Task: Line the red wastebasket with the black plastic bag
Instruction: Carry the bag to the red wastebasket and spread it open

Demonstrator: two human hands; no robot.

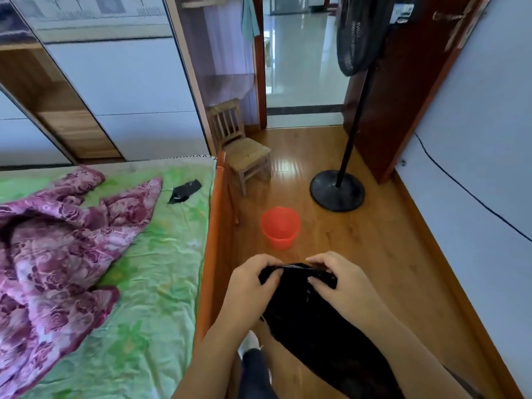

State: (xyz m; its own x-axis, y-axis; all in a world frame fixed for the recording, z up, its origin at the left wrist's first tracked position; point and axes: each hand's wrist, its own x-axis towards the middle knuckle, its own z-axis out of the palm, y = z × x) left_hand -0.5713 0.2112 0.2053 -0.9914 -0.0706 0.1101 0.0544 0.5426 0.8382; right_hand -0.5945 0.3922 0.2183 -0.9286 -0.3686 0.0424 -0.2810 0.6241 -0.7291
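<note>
While both hands pinch the bag's top edge, I judge the step as opening its mouth | left hand (253, 279) and right hand (335, 279) clamped on black bag (313, 321) | red wastebasket (280, 227) unlined on floor ahead, well apart | next: spread mouth, step to it.

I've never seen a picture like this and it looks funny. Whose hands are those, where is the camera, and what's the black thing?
The camera sits on a person's head and looks down, so you see what they see. That wide lens bends the room a bit. The left hand and right hand belong to that person. Their fingers pinch the top edge of a black plastic bag, which hangs down. On the wooden floor ahead stands a red wastebasket, with no bag in it yet. To the left is a bed with a purple flowery blanket and a small black bundle. A little chair and a standing fan are further back.
</note>
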